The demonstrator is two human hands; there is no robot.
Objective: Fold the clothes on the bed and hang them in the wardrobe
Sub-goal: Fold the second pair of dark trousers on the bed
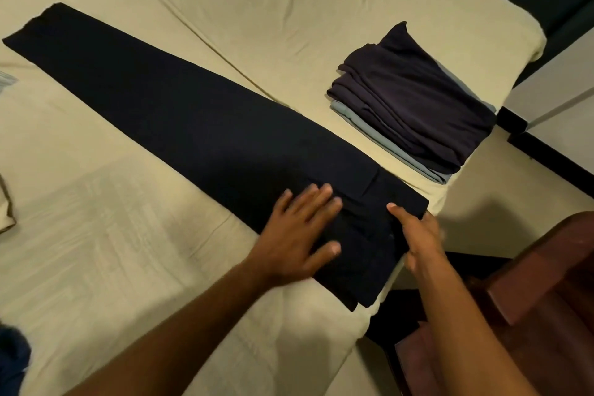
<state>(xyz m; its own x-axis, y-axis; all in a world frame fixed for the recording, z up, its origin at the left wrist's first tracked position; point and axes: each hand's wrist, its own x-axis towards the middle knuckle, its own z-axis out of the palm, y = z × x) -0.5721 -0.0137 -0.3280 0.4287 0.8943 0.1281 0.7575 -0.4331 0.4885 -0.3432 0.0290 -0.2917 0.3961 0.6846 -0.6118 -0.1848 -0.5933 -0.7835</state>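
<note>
Head view
Landmark: the bed [128,235], covered with a cream sheet, its near right corner just under the hands.
Dark trousers [180,119]: folded leg on leg into one long strip, lying flat on the bed; long axis runs diagonally, the narrow hem end pointing to the bed's far left, the wide waist end pointing to its near right corner.
Waist end: reaches the bed's right edge and slightly overhangs it.
Left hand [300,235]: palm down, fingers spread wide and straight, pressing flat on the trousers near the waist, on the side toward the bed's middle.
Right hand [418,235]: at the bed's right edge, thumb on top of the waistband and fingers curled under it, pinching the fabric.
Folded stack [414,106]: dark purple garments on top of pale blue-grey ones, on the bed's far right, apart from the trousers with bare sheet between.
Open room: broad bare sheet on the bed's left half, beside the strip.
Wooden chair [530,283]: reddish brown, just off the bed's near right corner, close to the right forearm.
Blue cloth [13,360]: at the bed's near left edge, mostly cut off.
</note>
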